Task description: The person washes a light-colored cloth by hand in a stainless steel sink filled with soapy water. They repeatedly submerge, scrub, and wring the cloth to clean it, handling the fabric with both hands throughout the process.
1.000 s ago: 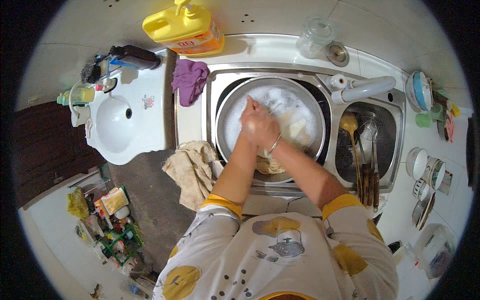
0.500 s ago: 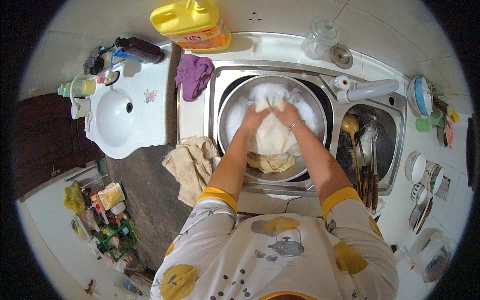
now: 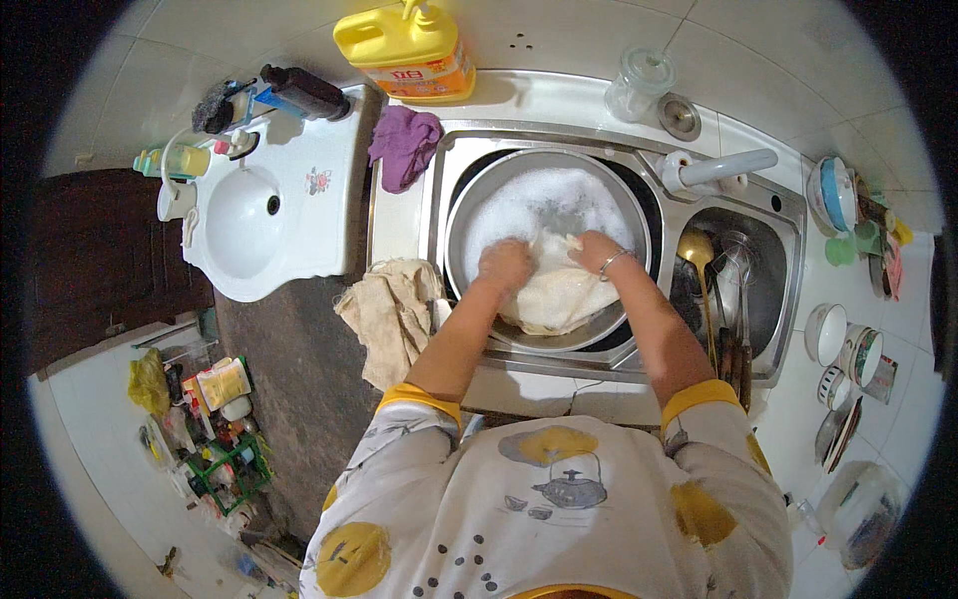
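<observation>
Toward the near edge of the basin, the cloth has dropped and spread — right hand pinching it, left hand's grasp unclear — likely baring more to scrub.

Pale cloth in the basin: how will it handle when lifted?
Probably floppy: the pale cloth bunches into folds by the right hand. Likely heavy for its size if soaked, lying in the sudsy basin. Perhaps slippery too, given the white suds beside it.

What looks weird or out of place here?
The crumpled beige cloth looks a bit askew: it hangs unfolded past the left edge of the counter. I can't see any spill; the white suds are inside the metal basin.
</observation>
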`<state>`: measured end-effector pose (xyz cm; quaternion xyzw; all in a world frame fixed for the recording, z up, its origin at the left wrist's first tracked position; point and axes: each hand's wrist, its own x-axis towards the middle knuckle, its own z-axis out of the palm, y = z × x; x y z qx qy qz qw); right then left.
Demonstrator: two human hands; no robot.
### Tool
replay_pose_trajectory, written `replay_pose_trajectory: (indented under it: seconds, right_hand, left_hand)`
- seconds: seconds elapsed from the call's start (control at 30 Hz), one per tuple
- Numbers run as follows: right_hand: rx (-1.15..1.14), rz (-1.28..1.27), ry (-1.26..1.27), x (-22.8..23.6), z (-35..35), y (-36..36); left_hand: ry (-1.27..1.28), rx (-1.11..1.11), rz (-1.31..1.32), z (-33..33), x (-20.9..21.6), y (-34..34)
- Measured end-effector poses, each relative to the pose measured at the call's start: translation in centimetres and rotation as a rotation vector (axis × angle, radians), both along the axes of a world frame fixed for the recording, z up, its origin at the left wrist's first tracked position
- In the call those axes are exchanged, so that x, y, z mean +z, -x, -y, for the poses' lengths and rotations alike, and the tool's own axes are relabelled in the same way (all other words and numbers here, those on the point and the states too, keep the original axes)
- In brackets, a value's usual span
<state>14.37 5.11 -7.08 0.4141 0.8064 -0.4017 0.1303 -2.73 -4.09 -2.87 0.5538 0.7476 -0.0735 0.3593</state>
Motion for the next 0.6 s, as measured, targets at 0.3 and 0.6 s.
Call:
replay_pose_trajectory:
  seconds: [0.3,0.6]
  right_hand:
    - [-0.588,-0.2,-0.192,-2.6,-1.7,6.1]
    - [-0.61,-0.439,-0.335,-4.9,-1.3,6.5]
  left_hand:
    - [-0.511,0.817,0.4,-4.2,-3.2,1.1]
    - [-0.289,0.304,0.337,-3.9,-8.1,3.2]
